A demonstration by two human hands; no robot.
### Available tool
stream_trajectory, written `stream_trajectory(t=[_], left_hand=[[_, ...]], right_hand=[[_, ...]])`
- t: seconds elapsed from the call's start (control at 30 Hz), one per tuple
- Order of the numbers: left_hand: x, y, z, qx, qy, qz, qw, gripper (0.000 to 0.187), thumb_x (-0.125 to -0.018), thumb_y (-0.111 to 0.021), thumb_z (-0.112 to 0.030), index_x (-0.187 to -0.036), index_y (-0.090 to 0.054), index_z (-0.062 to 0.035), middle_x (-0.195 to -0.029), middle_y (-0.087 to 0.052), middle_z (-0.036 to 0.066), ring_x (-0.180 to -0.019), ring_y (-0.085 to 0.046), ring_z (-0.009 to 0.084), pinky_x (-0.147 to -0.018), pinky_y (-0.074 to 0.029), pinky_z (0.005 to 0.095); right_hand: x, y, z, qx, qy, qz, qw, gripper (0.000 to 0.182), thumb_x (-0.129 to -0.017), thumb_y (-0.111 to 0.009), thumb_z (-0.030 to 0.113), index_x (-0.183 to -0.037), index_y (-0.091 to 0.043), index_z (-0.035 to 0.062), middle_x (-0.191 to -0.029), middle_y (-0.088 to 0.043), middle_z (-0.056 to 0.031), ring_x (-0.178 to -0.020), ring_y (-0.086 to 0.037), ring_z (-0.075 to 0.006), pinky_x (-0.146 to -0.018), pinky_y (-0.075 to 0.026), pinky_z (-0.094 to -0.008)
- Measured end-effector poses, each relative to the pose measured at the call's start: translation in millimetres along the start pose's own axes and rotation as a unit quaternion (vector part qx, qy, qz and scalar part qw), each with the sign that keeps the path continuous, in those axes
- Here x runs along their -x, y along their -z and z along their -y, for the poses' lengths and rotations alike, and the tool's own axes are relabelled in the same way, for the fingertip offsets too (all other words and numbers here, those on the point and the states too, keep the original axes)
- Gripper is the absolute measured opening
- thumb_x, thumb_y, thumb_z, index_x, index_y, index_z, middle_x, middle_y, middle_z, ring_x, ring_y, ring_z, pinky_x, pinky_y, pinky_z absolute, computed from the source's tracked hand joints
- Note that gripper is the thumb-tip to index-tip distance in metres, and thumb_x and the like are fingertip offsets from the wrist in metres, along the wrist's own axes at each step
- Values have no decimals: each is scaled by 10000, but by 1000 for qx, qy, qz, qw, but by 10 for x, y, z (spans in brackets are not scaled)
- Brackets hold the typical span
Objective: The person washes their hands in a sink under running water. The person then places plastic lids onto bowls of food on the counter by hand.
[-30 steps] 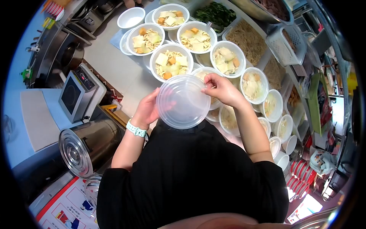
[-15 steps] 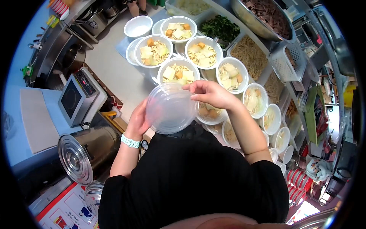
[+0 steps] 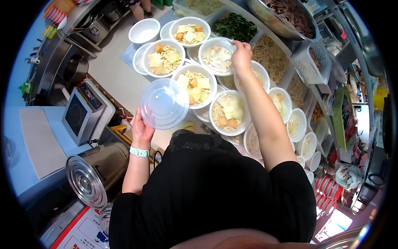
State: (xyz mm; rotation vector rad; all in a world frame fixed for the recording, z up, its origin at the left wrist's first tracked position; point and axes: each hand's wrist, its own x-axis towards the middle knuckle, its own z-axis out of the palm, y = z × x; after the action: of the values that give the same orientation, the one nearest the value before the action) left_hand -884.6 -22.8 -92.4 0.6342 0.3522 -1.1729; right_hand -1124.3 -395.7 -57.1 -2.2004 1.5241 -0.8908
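Observation:
My left hand grips the edge of a round clear plastic lid, perhaps a stack, in front of my body. My right hand is closed at the right rim of another clear lid, which lies over a white plastic bowl of noodles and tofu. Its fingers are partly hidden. Around it stand uncovered bowls: one with tofu and noodles nearer me, another bowl to the left, and a third bowl behind. A bowl with cabbage stands below my right forearm.
Behind the bowls are a tub of chopped greens, a container of noodles and a large metal basin of meat. More bowls line the right side. An induction cooker and a steel pot are left.
My right hand has moved away from the lids at my left hand and carried one lid forward onto a bowl. The left hand with its lid has shifted slightly left.

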Motion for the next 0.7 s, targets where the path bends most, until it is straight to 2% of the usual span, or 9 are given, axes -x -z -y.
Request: stream_trajectory(t=[0.03, 0.07, 0.13, 0.17, 0.23, 0.27, 0.37, 0.63, 0.7], left_hand=[[-8, 9, 3, 1, 0, -1, 1000, 314, -984, -533, -292, -1188, -577, -57, -1140, -635, 42, -1052, -603, 168, -860, -548, 338], [-17, 19, 16, 2, -4, -2, 1000, 310, -988, -525, -289, -1191, -576, -61, -1144, -634, 43, -1053, -604, 167, -866, -545, 333], [23, -58, 41, 5, -7, -5, 1000, 305, -992, -517, -285, -1194, -575, -65, -1148, -634, 43, -1053, -604, 165, -871, -542, 329], [61, -140, 51, -2, -5, -2, 1000, 302, -994, -512, -284, -1194, -575, -67, -1149, -633, 39, -1049, -604, 163, -877, -537, 323], [80, -165, 74, -7, -2, -1, 1000, 298, -996, -507, -282, -1195, -575, -70, -1150, -632, 34, -1046, -604, 161, -883, -533, 317], [72, -158, 73, -6, 1, 8, 1000, 292, -996, -509, -281, -1185, -579, -71, -1150, -633, 33, -1051, -601, 163, -898, -526, 320], [57, -146, 101, 10, 10, 23, 1000, 280, -996, -508, -277, -1167, -583, -69, -1142, -636, 34, -1061, -595, 171, -924, -512, 332], [83, -236, 234, 28, 26, 36, 999, 275, -1009, -476, -263, -1155, -577, -52, -1128, -637, 50, -1071, -588, 196, -963, -491, 377], [98, -269, 248, 39, 44, 96, 994, 296, -1020, -445, -263, -1175, -562, -40, -1144, -631, 72, -1080, -587, 209, -988, -477, 395]], right_hand=[[10, -6, 52, 30, -41, -18, 999, 319, -943, -488, 231, -1232, -590, 142, -1360, -453, -239, -1226, -461, -382, -1061, -331, -498], [55, -9, 94, 31, -41, -17, 999, 319, -943, -488, 231, -1232, -590, 142, -1360, -453, -239, -1226, -461, -382, -1061, -331, -498], [257, 117, 363, 231, 119, 41, 965, 397, -915, -532, 247, -1311, -565, 235, -1487, -354, -180, -1351, -362, -360, -1111, -260, -540], [342, 156, 452, 233, 122, 42, 964, 397, -915, -532, 247, -1311, -565, 235, -1487, -354, -180, -1351, -362, -360, -1111, -260, -540], [489, 195, 566, 178, 167, 246, 938, 440, -942, -470, 363, -1371, -506, 268, -1529, -303, -145, -1408, -274, -370, -1131, -186, -580], [523, 145, 542, 196, 164, 244, 935, 472, -964, -421, 396, -1422, -437, 285, -1542, -278, -146, -1418, -254, -370, -1135, -175, -576], [402, -13, 358, 237, 141, 185, 943, 514, -954, -436, 395, -1446, -386, 257, -1515, -328, -145, -1398, -297, -371, -1131, -184, -585], [415, 10, 316, 204, 180, 210, 939, 514, -951, -437, 365, -1442, -389, 217, -1518, -325, -139, -1388, -306, -381, -1123, -196, -597], [483, 5, 322, 206, 196, 209, 936, 513, -951, -438, 362, -1440, -392, 214, -1518, -326, -136, -1386, -312, -375, -1121, -195, -601]])
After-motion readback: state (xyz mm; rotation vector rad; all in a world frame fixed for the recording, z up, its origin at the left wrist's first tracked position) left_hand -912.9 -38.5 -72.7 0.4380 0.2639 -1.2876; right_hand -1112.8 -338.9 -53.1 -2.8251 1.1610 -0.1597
